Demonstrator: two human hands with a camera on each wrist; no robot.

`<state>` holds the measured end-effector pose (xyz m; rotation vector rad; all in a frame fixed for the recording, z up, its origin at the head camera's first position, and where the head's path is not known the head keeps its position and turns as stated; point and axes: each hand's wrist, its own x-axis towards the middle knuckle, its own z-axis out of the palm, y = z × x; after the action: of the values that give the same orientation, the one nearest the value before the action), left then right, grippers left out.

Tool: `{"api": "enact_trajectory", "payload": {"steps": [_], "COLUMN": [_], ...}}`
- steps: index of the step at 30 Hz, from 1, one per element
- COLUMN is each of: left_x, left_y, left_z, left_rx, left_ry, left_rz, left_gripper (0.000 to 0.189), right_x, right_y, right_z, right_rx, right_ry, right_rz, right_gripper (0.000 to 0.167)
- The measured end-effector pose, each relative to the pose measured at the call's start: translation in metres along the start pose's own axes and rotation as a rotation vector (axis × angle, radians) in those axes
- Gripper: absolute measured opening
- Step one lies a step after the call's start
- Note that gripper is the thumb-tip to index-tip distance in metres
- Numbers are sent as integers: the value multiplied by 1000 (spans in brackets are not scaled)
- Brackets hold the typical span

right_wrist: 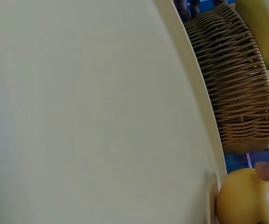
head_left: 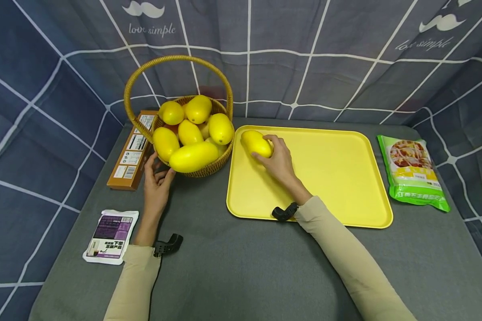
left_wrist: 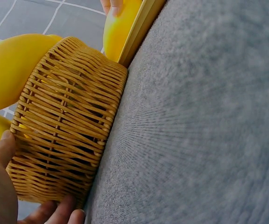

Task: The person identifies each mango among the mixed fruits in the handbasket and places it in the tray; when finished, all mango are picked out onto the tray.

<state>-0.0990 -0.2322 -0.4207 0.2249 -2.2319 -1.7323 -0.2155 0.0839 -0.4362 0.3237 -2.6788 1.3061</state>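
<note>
A wicker basket (head_left: 209, 168) with a tall arched handle holds several oval yellow lemons (head_left: 221, 128) and one long, smooth yellow fruit (head_left: 194, 157) lying across its front. My left hand (head_left: 156, 185) grips the basket's near left side; in the left wrist view the thumb lies at the rim and the fingers curl by the base. My right hand (head_left: 280, 162) pinches a single lemon (head_left: 256, 143) over the far left corner of a yellow tray (head_left: 329, 174). In the right wrist view this lemon (right_wrist: 246, 198) shows close by the tray's edge, partly covered by the thumb.
Beside the basket on the left lies a long brown box (head_left: 129, 156) with white labels. A white and purple pouch (head_left: 110, 237) rests nearer, left of my forearm. To the tray's right is a green food packet (head_left: 413, 171). A grey-blue checked cloth (head_left: 273, 84) hangs behind.
</note>
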Motion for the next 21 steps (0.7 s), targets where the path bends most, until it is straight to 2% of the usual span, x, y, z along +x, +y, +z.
{"api": "enact_trajectory", "payload": {"steps": [7,13,21], "left_x": [0,-2,-1], "left_y": [2,3,3], "left_z": [-1,0,0], "left_rx": [8,20,18], "left_ry": [6,8,4], "left_rz": [-2,-13,-9], "left_gripper": [62,63,63], "right_x": [-2,-2,-3], "right_y": [1,0,-2], "right_z": [-2,0,1], "right_rx": [10,3,-27], "right_ry": [-66,-87,-98], "right_rz": [-17,-35,-9], "right_gripper": [65,73,71]}}
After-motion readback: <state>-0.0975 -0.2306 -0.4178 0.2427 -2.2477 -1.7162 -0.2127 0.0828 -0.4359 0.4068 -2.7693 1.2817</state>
